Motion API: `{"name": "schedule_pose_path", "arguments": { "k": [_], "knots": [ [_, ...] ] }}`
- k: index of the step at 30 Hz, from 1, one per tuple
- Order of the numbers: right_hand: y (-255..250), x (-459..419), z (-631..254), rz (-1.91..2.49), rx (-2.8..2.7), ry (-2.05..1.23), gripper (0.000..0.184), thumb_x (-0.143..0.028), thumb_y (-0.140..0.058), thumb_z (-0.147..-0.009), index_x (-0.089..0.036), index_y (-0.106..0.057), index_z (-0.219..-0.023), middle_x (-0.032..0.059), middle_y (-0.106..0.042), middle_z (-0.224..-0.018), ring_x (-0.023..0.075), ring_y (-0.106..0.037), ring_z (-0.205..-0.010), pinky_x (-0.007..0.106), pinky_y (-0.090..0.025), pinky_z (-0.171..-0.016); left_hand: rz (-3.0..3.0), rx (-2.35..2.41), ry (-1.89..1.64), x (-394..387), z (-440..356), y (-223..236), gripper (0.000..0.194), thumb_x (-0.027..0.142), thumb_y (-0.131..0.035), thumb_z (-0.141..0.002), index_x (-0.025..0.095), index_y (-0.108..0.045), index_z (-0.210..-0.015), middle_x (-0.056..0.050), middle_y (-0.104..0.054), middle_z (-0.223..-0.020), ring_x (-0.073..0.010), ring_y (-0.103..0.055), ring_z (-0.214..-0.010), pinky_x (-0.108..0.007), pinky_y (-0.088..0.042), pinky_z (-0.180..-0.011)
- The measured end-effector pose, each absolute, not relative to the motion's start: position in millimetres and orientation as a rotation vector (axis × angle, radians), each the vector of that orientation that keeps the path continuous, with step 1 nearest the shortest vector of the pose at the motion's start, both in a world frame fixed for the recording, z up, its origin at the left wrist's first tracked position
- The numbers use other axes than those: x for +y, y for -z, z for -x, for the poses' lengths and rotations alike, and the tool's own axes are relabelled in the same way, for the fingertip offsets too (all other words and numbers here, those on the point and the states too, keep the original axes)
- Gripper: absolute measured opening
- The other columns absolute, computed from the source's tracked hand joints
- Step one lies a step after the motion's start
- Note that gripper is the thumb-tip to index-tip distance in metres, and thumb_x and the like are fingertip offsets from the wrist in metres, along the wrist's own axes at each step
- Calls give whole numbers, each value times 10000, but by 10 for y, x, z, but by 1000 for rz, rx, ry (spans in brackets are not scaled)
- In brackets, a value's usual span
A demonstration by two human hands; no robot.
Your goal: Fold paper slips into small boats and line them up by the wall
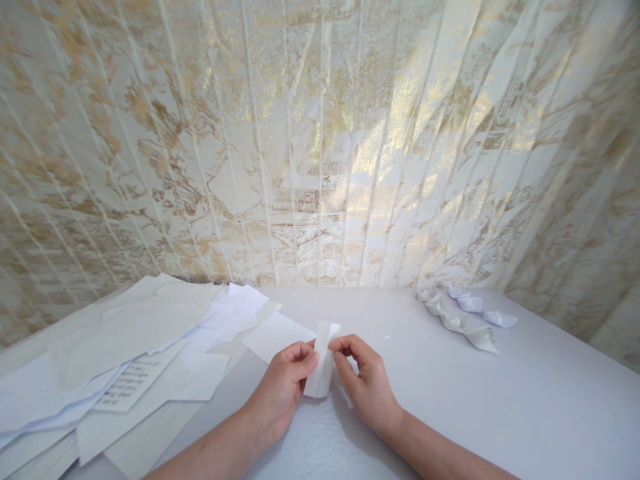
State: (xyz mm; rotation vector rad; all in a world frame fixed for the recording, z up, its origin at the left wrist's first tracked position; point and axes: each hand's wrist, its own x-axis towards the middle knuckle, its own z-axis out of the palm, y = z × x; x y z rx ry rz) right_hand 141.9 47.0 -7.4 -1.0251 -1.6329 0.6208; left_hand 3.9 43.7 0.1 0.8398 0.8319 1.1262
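A small folded strip of white paper (319, 373) stands nearly upright between my hands, a crease running down its length. My left hand (287, 373) pinches its left edge, thumb in front and the other fingers behind. On the opposite side, my right hand (365, 373) has its thumb and index finger closed on the paper's upper right edge. Both hands are just above the white table, and the fingertips behind the paper are hidden.
Loose paper sheets (145, 320) lie in a wide overlapping pile on the left, one with printed text (133, 380). Several small folded paper boats (470, 305) sit at the back right of the table (500, 413). A patterned curtain (320, 133) hangs behind.
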Motion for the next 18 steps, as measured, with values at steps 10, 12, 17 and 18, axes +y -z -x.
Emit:
{"name": "schedule_pose_path", "arguments": {
  "k": [10, 12, 17, 18],
  "knots": [
    [27, 439, -1387, 1077, -1659, -537, 29, -184, -558, -698, -180, -550, -726, 22, -596, -688, 162, -567, -655, 279, -467, -639, -832, 817, -1155, 463, -44, 24, 315, 317, -740, -557, 160, -471, -515, 58, -487, -525, -86, -421, -503, -213, -333, -516],
    [36, 432, -1383, 1060, -1685, -535, 12, -190, -544, -715, -178, -546, -715, 19, -596, -676, 153, -567, -636, 269, -467, -623, -832, 823, -1154, 466, -50, 42, 318, 329, -737, -561, 161, -470, -524, 55, -489, -515, -90, -425, -499, -215, -334, -510],
    [48, 431, -1384, 1033, -1725, -516, 31, -198, -536, -729, -173, -523, -743, 19, -560, -685, 151, -536, -645, 268, -454, -622, -844, 829, -1168, 448, -67, 51, 307, 304, -744, -553, 156, -477, -532, 43, -520, -532, -90, -440, -516, -209, -334, -513],
    [48, 433, -1386, 1029, -1732, -517, 31, -195, -532, -730, -173, -516, -745, 18, -555, -686, 150, -529, -644, 268, -452, -623, -845, 829, -1170, 444, -68, 50, 306, 300, -746, -550, 155, -478, -531, 43, -521, -532, -89, -441, -516, -207, -333, -510]
  ]
}}
